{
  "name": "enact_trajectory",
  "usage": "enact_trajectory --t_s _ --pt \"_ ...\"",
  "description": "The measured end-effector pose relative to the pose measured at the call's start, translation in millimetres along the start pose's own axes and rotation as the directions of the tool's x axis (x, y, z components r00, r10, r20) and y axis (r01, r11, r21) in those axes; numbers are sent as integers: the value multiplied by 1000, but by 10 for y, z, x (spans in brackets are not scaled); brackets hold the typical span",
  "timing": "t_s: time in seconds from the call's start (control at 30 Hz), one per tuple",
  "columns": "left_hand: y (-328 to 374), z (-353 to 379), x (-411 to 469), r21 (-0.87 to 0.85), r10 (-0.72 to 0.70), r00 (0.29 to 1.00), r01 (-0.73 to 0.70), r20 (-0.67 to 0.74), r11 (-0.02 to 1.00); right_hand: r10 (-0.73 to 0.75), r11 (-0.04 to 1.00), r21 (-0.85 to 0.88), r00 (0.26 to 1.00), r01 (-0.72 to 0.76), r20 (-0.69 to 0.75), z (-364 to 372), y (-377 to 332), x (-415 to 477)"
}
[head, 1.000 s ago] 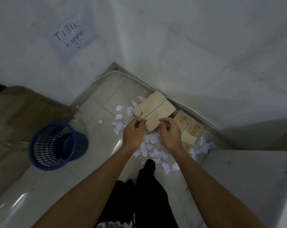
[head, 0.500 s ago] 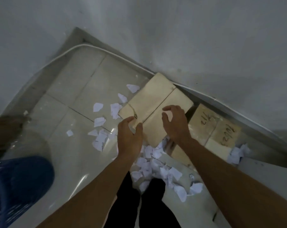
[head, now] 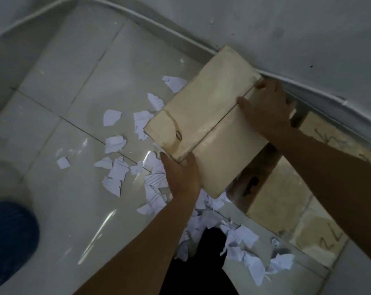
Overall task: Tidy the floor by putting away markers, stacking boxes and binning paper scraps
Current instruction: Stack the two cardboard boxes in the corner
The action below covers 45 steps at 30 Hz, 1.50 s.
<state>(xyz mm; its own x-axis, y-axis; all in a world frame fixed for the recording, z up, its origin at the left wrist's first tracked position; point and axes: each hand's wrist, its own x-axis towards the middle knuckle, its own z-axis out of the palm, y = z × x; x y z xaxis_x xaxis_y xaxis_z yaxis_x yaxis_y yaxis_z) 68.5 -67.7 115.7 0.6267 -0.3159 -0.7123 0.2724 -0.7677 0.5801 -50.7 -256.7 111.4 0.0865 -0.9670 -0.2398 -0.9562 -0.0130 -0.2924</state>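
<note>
Head view: a closed cardboard box (head: 203, 124), pale tan with its flaps meeting in a centre seam, is seen near the wall (head: 286, 28) at about 1 o'clock of frame centre; its contents are hidden. A dark curved scrawl is marked on the flap toward 8 o'clock; it cannot be read. The left hand (head: 181, 177) is clamped on the box's near end at 6 o'clock, thumb on top, fingers wrapped under the edge. The right hand (head: 267, 109) is closed on the far end at 3 o'clock, thumb lying on the seam. A second cardboard box (head: 286, 199) is noted just beside and below the first, at 4 o'clock, flaps shut, with handwritten marker strokes on top that stay illegible. A blue basket (head: 10, 241) is caught blurred at 8 o'clock; its interior cannot be made out. Torn paper scraps (head: 116, 173) with ruled lines are scattered on the glossy tiled floor (head: 63, 81) from 9 to 5 o'clock, some touching the held box's left edge. A white cable (head: 137, 15) is run along the wall base.
</note>
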Motion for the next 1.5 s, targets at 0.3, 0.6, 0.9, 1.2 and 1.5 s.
enact_trajectory --t_s 0.3,0.6,0.9,1.2,1.5 --pt "114 -153 -248 -70 -6 993 -2 -118 998 -24 999 -27 994 21 -111 -146 -112 -260" --pt "536 -1011 -659 -103 -14 975 -9 -223 995 -102 995 12 987 104 -126 -775 -740 -790" --pt "1102 -2154 -995 -160 -18 965 -25 -262 987 -259 964 53 965 261 -46 -1539 -1784 -1131" --pt "1475 -2715 -417 -302 -112 944 14 -310 953 -364 931 1 931 364 -39 -1299 -2916 -709" --pt "1679 -2899 732 -280 -62 947 -30 -317 960 -379 925 -5 924 380 45 -610 -3780 104"
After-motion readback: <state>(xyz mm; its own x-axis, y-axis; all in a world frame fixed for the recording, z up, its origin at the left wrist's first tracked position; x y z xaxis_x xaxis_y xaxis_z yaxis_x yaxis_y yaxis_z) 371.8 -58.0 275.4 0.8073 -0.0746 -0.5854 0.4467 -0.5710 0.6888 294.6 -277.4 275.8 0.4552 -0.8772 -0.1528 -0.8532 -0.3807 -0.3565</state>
